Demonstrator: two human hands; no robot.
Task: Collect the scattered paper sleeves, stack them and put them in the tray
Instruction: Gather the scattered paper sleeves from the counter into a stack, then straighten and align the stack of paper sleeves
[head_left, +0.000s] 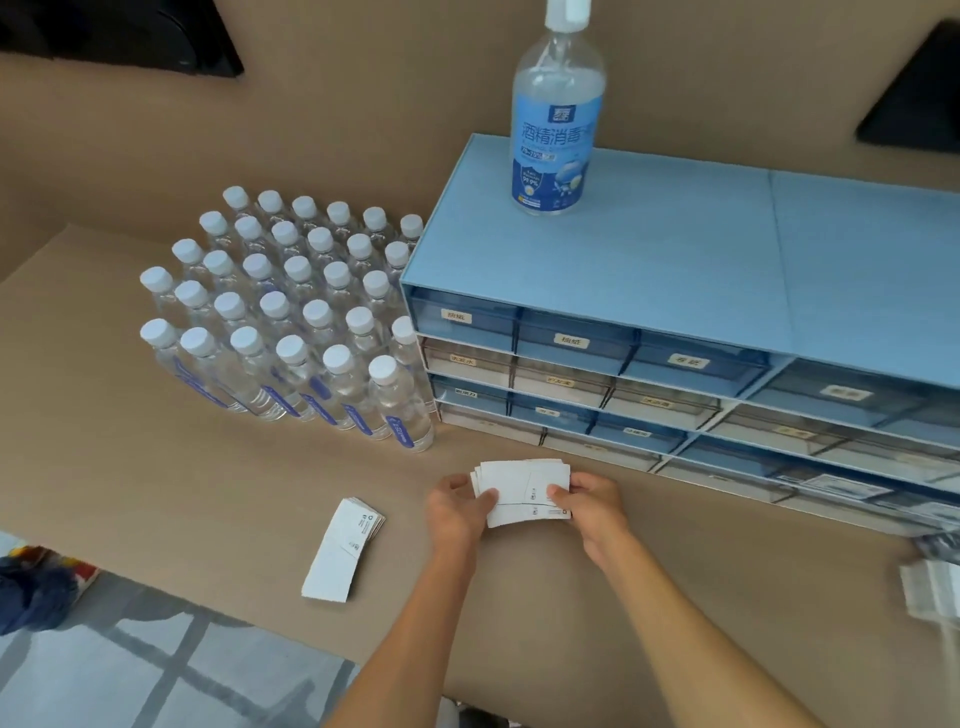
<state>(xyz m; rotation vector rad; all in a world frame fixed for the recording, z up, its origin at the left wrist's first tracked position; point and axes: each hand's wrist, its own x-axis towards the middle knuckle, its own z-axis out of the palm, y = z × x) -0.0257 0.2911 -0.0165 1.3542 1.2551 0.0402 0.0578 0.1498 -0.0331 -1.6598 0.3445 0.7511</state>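
Note:
Both hands hold one stack of white paper sleeves (519, 486) just above the brown table, in front of the drawer cabinet. My left hand (457, 512) grips its left end and my right hand (592, 506) grips its right end. The sleeves in the stack are slightly fanned at the left edge. A second, loose pile of white paper sleeves (343, 551) lies flat on the table to the left of my hands, near the front edge. At the far right edge a blurred pale object, possibly the tray (930, 587), is partly cut off.
A blue drawer cabinet (675, 291) with labelled drawers stands behind my hands, a large sanitiser bottle (558, 114) on top. Several small clear bottles with white caps (291, 312) stand in rows at the left. The table's front edge (208, 603) drops to a grey floor.

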